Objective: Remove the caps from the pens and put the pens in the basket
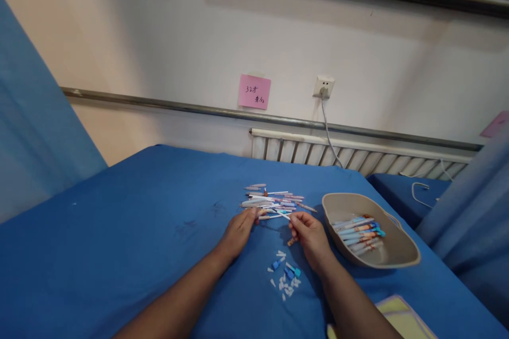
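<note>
My left hand (238, 230) rests on the blue table cover with its fingers curled, pinching a pen part at the near edge of a loose pile of pens and pen parts (274, 200). My right hand (309, 235) is closed on a thin white pen refill (283, 215) and a small orange-tipped piece below the fingers. The two hands are a short gap apart. Small white and blue caps (286, 275) lie scattered just in front of them.
A beige oval tray (397, 254) with several assembled pens stands to the right of my right hand. A yellow-edged pad (401, 318) lies at the near right. Behind the table are a radiator (358, 156), a wall socket with cable (323, 87) and a pink note (254, 91).
</note>
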`<move>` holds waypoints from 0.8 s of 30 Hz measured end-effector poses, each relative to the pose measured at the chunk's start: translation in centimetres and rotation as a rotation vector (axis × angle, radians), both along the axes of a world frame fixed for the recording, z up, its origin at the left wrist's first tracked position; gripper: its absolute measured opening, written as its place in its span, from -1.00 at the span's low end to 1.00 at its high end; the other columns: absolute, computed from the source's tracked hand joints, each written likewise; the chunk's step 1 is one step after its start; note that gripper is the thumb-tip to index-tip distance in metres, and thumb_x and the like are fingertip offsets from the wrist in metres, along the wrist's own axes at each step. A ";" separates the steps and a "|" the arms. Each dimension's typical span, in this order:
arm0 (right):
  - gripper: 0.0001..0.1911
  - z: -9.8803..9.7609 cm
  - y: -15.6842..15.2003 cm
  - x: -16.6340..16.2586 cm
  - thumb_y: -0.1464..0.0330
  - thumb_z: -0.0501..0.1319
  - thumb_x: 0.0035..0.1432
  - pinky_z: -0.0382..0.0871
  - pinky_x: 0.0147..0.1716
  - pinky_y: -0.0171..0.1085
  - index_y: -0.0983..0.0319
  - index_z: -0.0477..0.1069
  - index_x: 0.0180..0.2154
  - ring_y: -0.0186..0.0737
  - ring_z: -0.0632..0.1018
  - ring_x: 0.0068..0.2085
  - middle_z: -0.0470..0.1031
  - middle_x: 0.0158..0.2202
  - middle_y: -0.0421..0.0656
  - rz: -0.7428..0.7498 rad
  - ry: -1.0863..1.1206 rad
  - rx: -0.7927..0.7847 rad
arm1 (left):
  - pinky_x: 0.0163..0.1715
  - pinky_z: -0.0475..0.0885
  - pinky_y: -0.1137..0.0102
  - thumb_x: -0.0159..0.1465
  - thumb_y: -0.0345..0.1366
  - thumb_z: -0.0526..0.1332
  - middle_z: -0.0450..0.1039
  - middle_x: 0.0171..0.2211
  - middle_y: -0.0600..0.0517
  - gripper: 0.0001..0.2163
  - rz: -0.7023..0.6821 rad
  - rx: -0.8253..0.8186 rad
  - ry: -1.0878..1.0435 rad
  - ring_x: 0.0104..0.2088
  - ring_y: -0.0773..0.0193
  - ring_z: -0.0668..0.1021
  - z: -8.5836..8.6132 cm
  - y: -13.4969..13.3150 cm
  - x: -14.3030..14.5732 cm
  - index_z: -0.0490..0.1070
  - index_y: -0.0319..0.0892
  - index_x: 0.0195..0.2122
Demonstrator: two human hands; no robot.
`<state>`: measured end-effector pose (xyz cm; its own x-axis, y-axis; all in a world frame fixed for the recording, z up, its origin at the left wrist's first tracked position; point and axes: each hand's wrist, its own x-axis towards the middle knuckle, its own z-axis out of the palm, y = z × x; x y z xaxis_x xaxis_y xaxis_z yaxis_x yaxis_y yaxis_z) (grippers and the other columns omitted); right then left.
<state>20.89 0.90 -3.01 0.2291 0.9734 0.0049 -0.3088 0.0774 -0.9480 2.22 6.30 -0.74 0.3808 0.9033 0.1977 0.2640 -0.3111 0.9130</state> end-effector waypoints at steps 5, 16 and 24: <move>-0.64 -0.2 0.3 0.2 0.10 0.34 -0.18 0.29 -0.68 -0.41 0.26 0.40 -0.48 -0.44 0.28 -0.65 0.34 -0.61 -0.29 0.002 -0.063 -0.007 | -0.09 0.28 0.35 0.28 -0.13 0.01 0.50 -0.22 -0.01 -0.68 0.026 0.131 0.050 -0.15 0.15 0.45 0.1 0.2 0.0 0.50 -0.14 -0.21; -0.65 -0.3 0.3 0.1 0.11 0.35 -0.19 0.29 -0.70 -0.42 0.27 0.41 -0.49 -0.45 0.29 -0.67 0.37 -0.63 -0.27 -0.020 -0.104 -0.011 | -0.14 0.30 0.36 0.26 -0.15 0.03 0.47 -0.27 -0.01 -0.71 0.038 0.168 0.073 -0.20 0.17 0.45 -0.2 0.2 0.2 0.51 -0.13 -0.26; -0.71 -0.3 0.4 0.9 0.15 0.32 -0.14 0.32 -0.67 -0.38 0.26 0.43 -0.51 -0.40 0.32 -0.64 0.35 -0.62 -0.27 -0.047 -0.274 0.017 | -0.07 0.25 0.33 0.26 -0.20 0.08 0.50 -0.19 -0.01 -0.77 -0.056 0.266 0.152 -0.13 0.15 0.46 0.2 0.1 -0.1 0.51 -0.07 -0.21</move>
<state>21.77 1.34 -3.27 0.2623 0.9609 0.0892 -0.0372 0.1024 -0.9940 2.13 6.36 -0.59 0.4716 0.8044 0.3613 0.3671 -0.5516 0.7490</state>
